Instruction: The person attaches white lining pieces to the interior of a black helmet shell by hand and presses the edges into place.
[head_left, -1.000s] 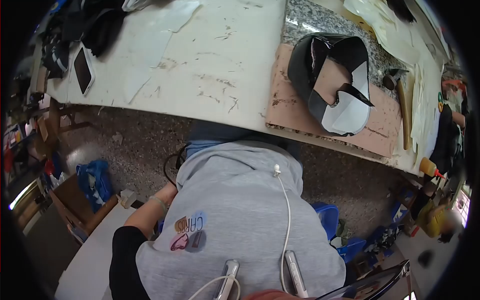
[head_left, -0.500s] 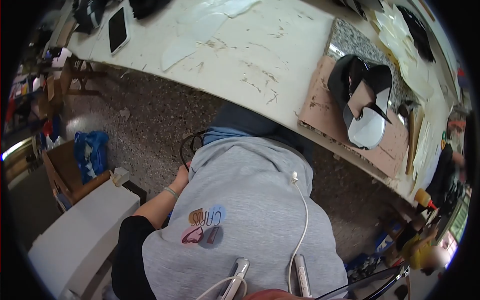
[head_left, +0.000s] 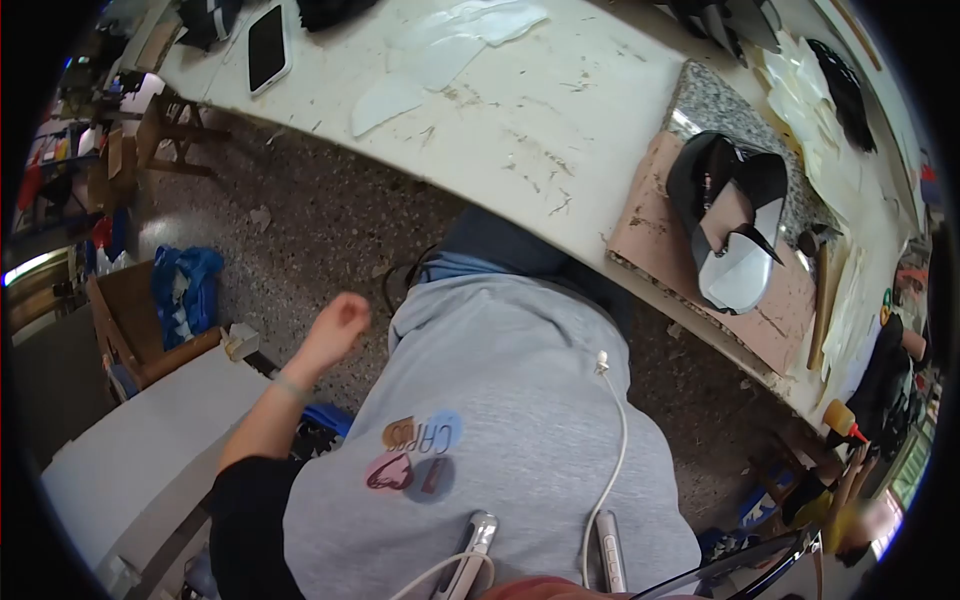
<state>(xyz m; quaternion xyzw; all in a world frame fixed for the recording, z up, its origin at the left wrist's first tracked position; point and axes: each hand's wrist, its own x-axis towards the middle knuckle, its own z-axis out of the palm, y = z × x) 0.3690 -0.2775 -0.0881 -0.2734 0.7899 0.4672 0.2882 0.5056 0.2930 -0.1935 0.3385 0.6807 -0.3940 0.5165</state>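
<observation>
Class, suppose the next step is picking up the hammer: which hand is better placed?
Probably the right, though it is out of view. The hammer lies to the person's right, beside the pinkish board. The left hand is away from the table, on the body's other side.

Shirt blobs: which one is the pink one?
The pink blob, lower left in the view, with a dark heart-like outline; the brown blob, blue blob and greyish blob aren't pink.

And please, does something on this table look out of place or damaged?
Nothing looks clearly damaged or spilled. Dark marks or scraps dot the white table, which looks untidy. The bottle with the red tip sits close to the edge, so might get knocked off; I cannot tell if it stands.
</observation>
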